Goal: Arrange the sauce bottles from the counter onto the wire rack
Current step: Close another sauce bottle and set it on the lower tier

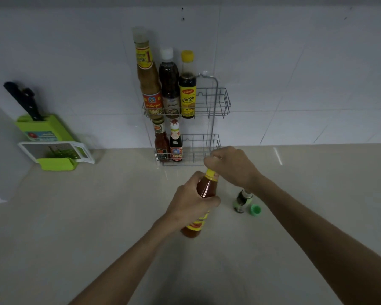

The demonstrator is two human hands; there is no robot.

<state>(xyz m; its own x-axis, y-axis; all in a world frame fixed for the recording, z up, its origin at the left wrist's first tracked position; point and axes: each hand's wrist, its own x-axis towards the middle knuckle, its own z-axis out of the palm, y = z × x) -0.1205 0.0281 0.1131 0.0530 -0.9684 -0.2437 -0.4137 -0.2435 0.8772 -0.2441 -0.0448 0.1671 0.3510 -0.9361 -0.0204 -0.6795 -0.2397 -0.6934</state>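
A red sauce bottle [205, 188] with a yellow collar stands on the counter in the middle. My left hand [191, 200] is wrapped around its body. My right hand [231, 166] is closed over its top, hiding the cap. A two-tier wire rack [216, 102] hangs on the tiled wall. Its upper basket holds three tall bottles [169, 84] at the left. Its lower basket [200, 148] holds two small bottles [168, 142] at the left. A small dark bottle [242, 200] stands uncapped on the counter, with a green cap [256, 210] lying beside it.
A green knife block [42, 126] with a black-handled knife stands at the left against the wall, a white and green grater [57, 153] in front of it. The beige counter [97, 216] stretches around the bottle. The right halves of both rack baskets hold nothing.
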